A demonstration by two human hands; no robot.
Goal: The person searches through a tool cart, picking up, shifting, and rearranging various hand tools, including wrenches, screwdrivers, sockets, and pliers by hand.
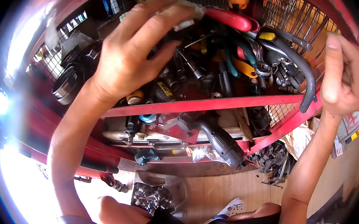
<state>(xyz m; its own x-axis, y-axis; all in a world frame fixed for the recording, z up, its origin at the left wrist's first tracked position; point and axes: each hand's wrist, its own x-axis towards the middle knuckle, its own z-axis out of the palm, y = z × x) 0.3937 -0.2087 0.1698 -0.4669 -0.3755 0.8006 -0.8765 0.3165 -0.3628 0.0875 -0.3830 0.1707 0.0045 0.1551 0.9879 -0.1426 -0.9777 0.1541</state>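
My left hand (136, 49) is stretched over the upper shelf of a red metal rack, thumb apart from the fingers. Its fingertips are at a clear plastic wrapping (195, 9); I see no firm grip on it. Red-handled pliers or cutters (233, 20) lie just right of those fingertips. My right hand (343, 78) is raised beside the rack's right side, its fingers loosely bent with nothing visible in them. Nearest to it are a dark curved handle (305, 72) and a cluster of wrenches (285, 73). Below my left hand lie sockets and a socket extension (192, 66).
The red front rail (212, 103) crosses below the tools. On the lower shelf are a black power tool (220, 140) and a blue tape roll (148, 118). A grey bin of metal parts (153, 193) stands on the floor, and tangled dark parts (274, 161) lie at the right.
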